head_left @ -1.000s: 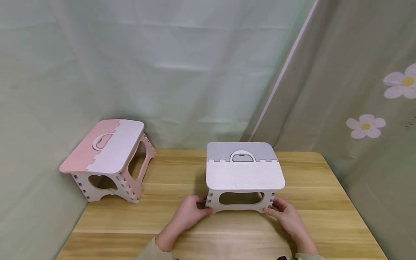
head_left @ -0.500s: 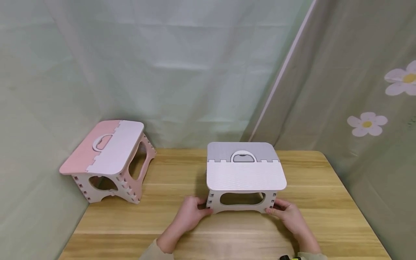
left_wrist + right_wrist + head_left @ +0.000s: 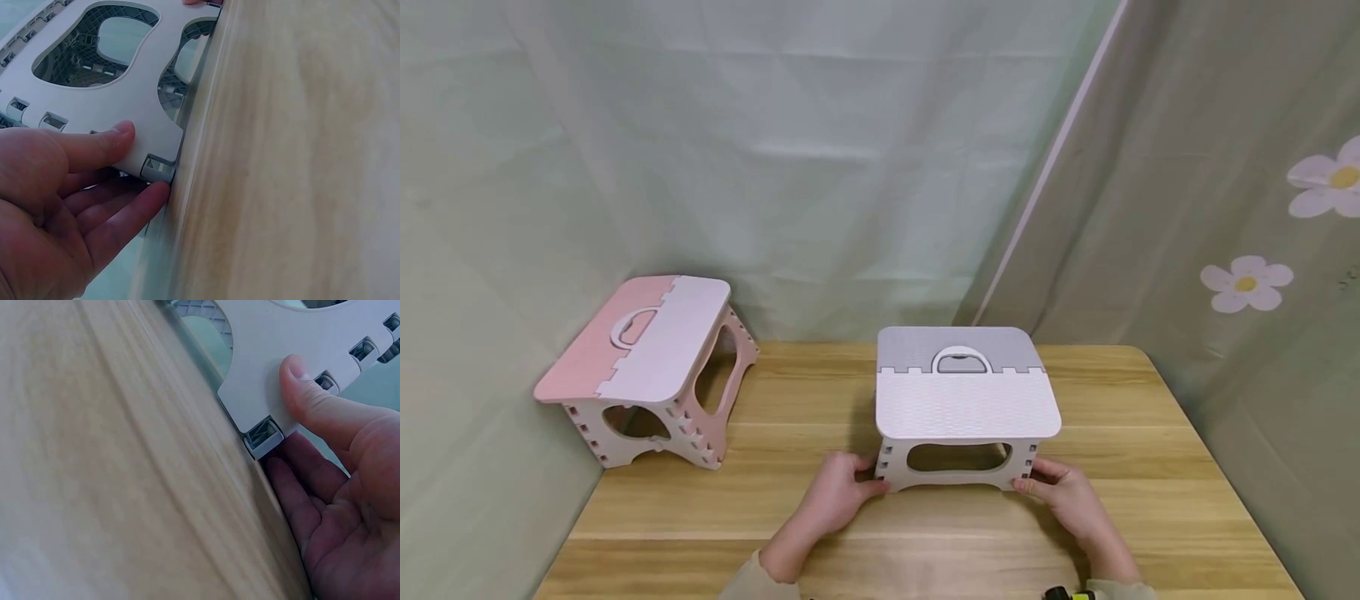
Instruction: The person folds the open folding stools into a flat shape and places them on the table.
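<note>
A grey and white folding step stool (image 3: 966, 406) stands unfolded and upright on the wooden table, its white handle on top. My left hand (image 3: 838, 496) grips its lower left front corner. In the left wrist view the thumb presses the white front panel (image 3: 150, 112) while the other fingers lie behind the hinged edge. At the lower right front corner, my right hand (image 3: 1067, 497) holds the stool the same way, thumb on the front panel (image 3: 256, 375) and fingers curled behind the leg. The stool's feet meet the tabletop in both wrist views.
A pink and white folding step stool (image 3: 647, 342) stands unfolded at the table's back left, beside the curtain. Pale green curtains (image 3: 790, 167) hang behind and at the sides, with printed white flowers (image 3: 1246, 284) at right. The wooden tabletop (image 3: 940, 550) has a rounded back right corner.
The head view shifts very slightly. Both hands stay at the grey and white stool's lower corners, and neither stool visibly moves on the table.
</note>
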The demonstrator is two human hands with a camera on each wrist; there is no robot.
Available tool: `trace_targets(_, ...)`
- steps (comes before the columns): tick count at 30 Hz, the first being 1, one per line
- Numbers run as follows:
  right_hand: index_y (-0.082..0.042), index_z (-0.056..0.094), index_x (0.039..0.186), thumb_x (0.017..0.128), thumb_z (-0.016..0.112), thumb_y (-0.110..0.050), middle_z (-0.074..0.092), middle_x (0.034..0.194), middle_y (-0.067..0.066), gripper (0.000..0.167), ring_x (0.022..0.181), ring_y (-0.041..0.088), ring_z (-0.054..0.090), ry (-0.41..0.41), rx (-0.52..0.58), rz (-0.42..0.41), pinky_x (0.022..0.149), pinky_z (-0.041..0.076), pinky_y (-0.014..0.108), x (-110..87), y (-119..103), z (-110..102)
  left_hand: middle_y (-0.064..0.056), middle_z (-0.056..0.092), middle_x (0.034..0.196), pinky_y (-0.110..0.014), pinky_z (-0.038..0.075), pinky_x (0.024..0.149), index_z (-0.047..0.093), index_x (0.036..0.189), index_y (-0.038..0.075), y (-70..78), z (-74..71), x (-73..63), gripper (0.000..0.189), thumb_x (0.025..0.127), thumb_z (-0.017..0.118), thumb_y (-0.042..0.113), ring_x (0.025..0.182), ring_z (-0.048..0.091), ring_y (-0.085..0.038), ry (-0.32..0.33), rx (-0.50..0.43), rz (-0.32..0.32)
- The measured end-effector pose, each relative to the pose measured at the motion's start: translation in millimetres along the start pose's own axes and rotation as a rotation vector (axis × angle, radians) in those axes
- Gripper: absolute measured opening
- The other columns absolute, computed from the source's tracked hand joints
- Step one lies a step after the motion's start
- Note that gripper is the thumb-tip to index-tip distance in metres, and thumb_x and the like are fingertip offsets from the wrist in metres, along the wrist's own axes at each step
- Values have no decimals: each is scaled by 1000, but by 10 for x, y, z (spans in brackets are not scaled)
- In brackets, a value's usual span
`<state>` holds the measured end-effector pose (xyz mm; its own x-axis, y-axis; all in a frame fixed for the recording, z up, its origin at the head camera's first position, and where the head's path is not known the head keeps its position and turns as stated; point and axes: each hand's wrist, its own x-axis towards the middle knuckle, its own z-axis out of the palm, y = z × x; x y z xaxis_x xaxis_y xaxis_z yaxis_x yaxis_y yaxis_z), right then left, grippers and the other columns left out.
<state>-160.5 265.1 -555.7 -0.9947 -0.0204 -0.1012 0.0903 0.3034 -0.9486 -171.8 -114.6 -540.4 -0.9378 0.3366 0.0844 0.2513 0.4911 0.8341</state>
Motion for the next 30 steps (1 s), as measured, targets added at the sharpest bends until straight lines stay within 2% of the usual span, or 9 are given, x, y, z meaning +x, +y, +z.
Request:
trace_targets(11,7,76,122,92,83,-5,80,111,9,33,100,5,68,-5,1,-10,89,53,21,18,29,-6,-15,76,121,-37,60,92,78,119,-4,-2,-12,12,34,90,87,11,112,70,-20,-17,-11,10)
trace_targets(30,3,77,123,93,83,-8,79,114,7,33,103,5,68,-15,-32,-27,92,51,20,10,9,-8,-9,79,115,-31,59,89,81,115,0,-26,-46,4,27,91,85,12,106,71,-13,-50,-22,3)
